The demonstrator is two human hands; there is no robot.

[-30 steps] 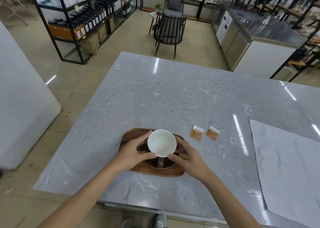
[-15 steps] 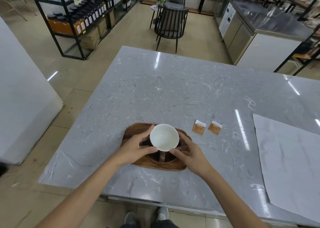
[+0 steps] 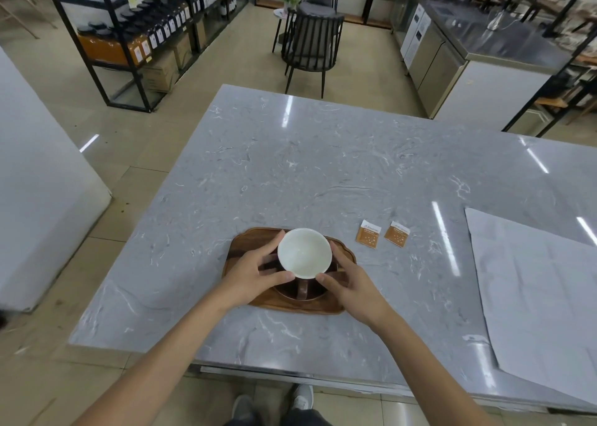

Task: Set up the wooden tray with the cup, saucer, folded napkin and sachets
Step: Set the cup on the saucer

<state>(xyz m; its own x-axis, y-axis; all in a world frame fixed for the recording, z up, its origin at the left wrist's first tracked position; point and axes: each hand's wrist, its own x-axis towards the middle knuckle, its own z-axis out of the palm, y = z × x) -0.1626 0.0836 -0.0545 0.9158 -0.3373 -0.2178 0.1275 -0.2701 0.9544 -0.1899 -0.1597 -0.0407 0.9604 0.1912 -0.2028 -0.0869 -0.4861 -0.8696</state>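
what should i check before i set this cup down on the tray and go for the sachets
1. Grip on the white cup: left hand and right hand both hold it by the rim. Ok.
2. Cup upright and empty. Ok.
3. Dark saucer below the cup: seated in the wooden tray. Ok.
4. Cup centred over the saucer: cannot tell, hands and cup cover it.
5. Two sachets lie on the marble table, right of the tray, not yet placed. Not ok.
6. Napkin: a large white sheet lies unfolded at right. Not ok.
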